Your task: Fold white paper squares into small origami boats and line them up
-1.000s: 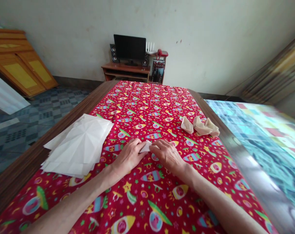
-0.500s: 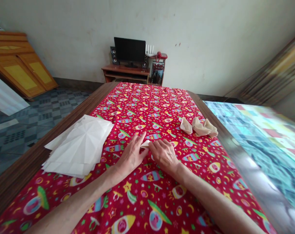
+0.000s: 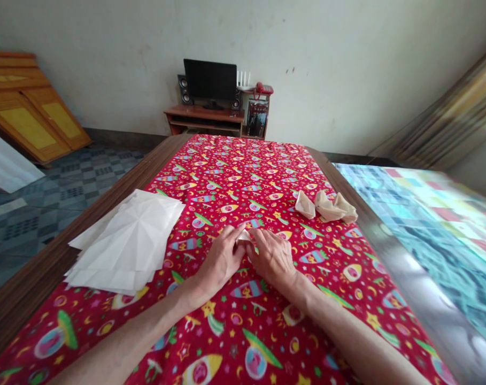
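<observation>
Between my two hands is a small piece of folded white paper, mostly covered by my fingers. My left hand pinches its left side, with thumb and fingertips closed on it. From the other side my right hand grips it too, fingers curled over the edge. Off to the left lies a stack of creased white paper sheets, with fold lines fanning out from the middle of the top one. Several folded paper shapes stand in a row to the right, beyond my right hand.
A red patterned cloth covers the table, leaving its brown wooden edge bare. Right of the table is a bed with a blue and patchwork cover. A monitor on a desk and a wooden cabinet stand at the back.
My left fingers, spread and raised half a second ago, have closed onto the folded paper. Both hands have drawn closer together, and less of the paper shows.
</observation>
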The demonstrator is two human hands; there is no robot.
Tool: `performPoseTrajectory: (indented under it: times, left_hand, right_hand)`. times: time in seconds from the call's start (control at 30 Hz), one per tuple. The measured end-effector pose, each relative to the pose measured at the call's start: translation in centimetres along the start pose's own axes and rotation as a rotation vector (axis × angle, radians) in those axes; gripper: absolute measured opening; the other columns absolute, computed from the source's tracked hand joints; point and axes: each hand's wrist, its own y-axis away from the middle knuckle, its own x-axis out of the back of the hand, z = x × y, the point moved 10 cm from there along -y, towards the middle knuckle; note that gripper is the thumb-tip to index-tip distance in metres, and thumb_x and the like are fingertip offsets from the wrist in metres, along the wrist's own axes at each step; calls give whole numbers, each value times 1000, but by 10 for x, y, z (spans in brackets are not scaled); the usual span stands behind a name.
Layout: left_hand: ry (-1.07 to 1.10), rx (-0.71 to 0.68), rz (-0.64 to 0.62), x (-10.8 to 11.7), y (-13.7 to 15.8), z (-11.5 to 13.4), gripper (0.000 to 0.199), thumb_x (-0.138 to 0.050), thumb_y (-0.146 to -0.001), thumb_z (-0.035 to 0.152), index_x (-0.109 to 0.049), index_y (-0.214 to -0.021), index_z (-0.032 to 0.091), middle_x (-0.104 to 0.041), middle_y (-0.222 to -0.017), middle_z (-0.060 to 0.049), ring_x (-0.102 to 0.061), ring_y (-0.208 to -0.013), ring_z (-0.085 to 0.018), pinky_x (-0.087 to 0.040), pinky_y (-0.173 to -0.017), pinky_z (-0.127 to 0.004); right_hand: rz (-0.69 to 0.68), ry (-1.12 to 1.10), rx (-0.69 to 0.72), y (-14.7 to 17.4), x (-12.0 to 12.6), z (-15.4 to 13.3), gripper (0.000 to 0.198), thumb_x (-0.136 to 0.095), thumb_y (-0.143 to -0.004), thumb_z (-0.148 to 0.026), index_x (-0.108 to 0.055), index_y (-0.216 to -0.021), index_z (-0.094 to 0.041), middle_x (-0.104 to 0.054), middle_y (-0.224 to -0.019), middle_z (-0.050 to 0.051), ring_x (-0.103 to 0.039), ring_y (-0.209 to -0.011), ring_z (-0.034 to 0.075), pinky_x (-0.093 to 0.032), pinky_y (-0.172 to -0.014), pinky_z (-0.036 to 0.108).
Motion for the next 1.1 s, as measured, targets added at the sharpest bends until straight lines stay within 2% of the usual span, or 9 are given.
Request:
performPoseTrajectory:
  times: [0.17, 0.3, 0.4, 0.53, 0.7, 0.83, 0.97, 1.1]
  left_hand:
    - [-15, -85, -8, 5, 0, 6, 49, -48, -79, 1, -56, -125, 16, -51, -83, -2, -56, -78, -13, -51, -74, -25]
    - [-10, -90, -12, 3, 2, 2, 38, -49, -85, 8, -58, -121, 19, -50, -87, -2, -56, -79, -13, -51, -74, -25]
    - [-41, -54, -66, -7, 6, -3, 30, -52, -88, 17, -59, -118, 19, -50, -90, -3, -56, -78, -14, -52, -71, -26]
    - [-121, -103, -179, -17, 15, 6, 25, -49, -90, 14, -60, -112, 18, -50, -94, -3, -56, -84, -15, -51, -76, -26]
    - [-318, -232, -303, -25, 26, 27, 25, -41, -94, 15, -54, -116, 16, -52, -94, -5, -54, -87, -18, -50, -78, -31]
    - [-453, -291, -374, -29, 30, 33, 26, -38, -96, 22, -52, -117, 16, -53, -97, -7, -53, -90, -22, -49, -78, -37]
    - [-450, -293, -384, -29, 30, 32, 27, -39, -96, 23, -51, -120, 18, -53, -98, -7, -52, -90, -22, -49, -77, -38]
    - [-364, -291, -340, -23, 34, 31, 28, -39, -97, 24, -49, -122, 17, -53, -97, -6, -52, -91, -20, -49, -80, -35]
  right_hand:
    - [-76, -72, -41, 1, -3, 8, 14, -48, -88, -18, -61, -82, -19, -65, -68, 0, -56, -60, 12, -27, -56, 25]
    - [-107, -163, -85, 11, -5, 13, 14, -48, -90, -20, -62, -88, -19, -65, -75, 1, -58, -67, 13, -33, -61, 23]
    - [-139, -140, -108, 20, -8, 16, 13, -51, -89, -22, -64, -90, -20, -61, -77, 2, -55, -69, 13, -33, -60, 23]
    - [-205, -49, -93, 30, -10, 19, 14, -52, -89, -22, -66, -91, -22, -57, -78, 3, -51, -67, 13, -32, -56, 23]
    - [-308, 58, -1, 36, -15, 18, 18, -50, -90, -20, -65, -100, -20, -55, -82, 5, -51, -72, 16, -35, -53, 24]
    - [-299, 116, 135, 36, -12, 11, 26, -46, -92, -18, -59, -115, -17, -56, -86, 9, -50, -81, 21, -40, -54, 26]
    - [-240, -2, 275, 38, -5, 0, 30, -43, -94, -17, -54, -122, -16, -58, -97, 11, -50, -89, 21, -48, -71, 32]
    - [-208, -143, 243, 38, -2, 4, 23, -43, -95, -18, -59, -111, -17, -58, -94, 8, -51, -84, 18, -47, -71, 30]
